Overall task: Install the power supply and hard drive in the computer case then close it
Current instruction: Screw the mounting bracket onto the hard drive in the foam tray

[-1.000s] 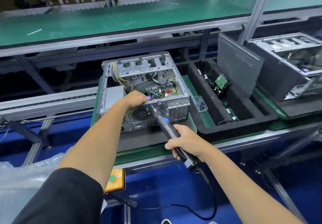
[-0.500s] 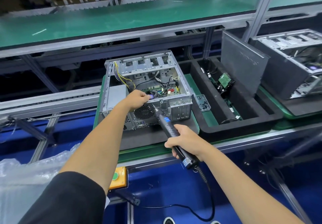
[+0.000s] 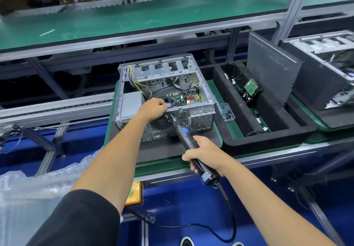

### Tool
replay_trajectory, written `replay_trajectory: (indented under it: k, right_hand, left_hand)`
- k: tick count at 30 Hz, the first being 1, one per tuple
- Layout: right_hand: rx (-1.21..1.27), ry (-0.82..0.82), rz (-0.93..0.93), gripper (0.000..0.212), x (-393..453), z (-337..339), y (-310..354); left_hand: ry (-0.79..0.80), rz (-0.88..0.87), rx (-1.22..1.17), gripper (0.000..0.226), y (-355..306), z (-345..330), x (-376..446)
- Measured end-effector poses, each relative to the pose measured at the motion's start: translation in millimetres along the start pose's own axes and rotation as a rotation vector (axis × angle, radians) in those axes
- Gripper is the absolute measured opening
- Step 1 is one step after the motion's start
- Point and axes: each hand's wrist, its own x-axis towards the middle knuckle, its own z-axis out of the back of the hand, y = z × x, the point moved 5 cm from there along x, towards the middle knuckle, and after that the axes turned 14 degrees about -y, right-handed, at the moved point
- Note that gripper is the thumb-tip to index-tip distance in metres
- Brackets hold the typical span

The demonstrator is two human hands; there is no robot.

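An open metal computer case [image 3: 203, 96] lies on its side on a black foam pad, rear panel facing me. The grey power supply [image 3: 132, 102] sits inside at the left, its yellow and black cables running up the wall. My left hand [image 3: 154, 106] rests closed on the case's top rear edge. My right hand [image 3: 206, 154] grips a black electric screwdriver [image 3: 186, 136], whose tip touches the rear panel just right of my left hand. A hard drive [image 3: 251, 88] with a green board lies in the black foam tray [image 3: 268, 140] to the right.
A small clear box of screws [image 3: 227, 111] sits right of the case. A dark side panel [image 3: 272, 69] leans in the tray. Another open case [image 3: 325, 69] stands at far right. Bubble wrap [image 3: 28, 198] lies at lower left, an orange button box [image 3: 134, 192] below the bench edge.
Both hands and the screwdriver stay at the same spot on the case's rear edge. Only the camera view has shifted slightly.
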Motion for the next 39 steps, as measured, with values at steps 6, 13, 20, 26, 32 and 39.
replay_trajectory:
  k: [6,13,20,26,32,39]
  right_hand:
    - [-0.009,-0.004,-0.003,0.031,0.5,-2.2,-2.0]
    - [0.002,-0.005,0.001,0.029,-0.6,0.4,0.3]
    - [0.000,0.001,0.006,0.027,-1.3,3.5,0.9]
    - [0.001,0.000,0.004,0.028,-0.5,5.0,0.7]
    - [0.003,0.004,0.013,0.027,-1.0,5.1,1.2]
    - [-0.004,0.011,0.018,0.027,-1.0,6.9,2.0]
  left_hand:
    - [-0.009,0.005,0.036,0.036,-0.8,0.2,-0.7]
    - [-0.006,0.016,0.055,0.033,0.5,-0.3,0.3]
    - [0.007,0.011,0.083,0.030,0.3,-2.2,0.9]
    - [-0.016,0.001,0.107,0.030,1.6,-2.1,2.3]
    - [-0.003,-0.019,0.173,0.029,0.8,-4.0,3.8]
    - [-0.013,-0.056,0.251,0.027,-1.6,-5.3,2.2]
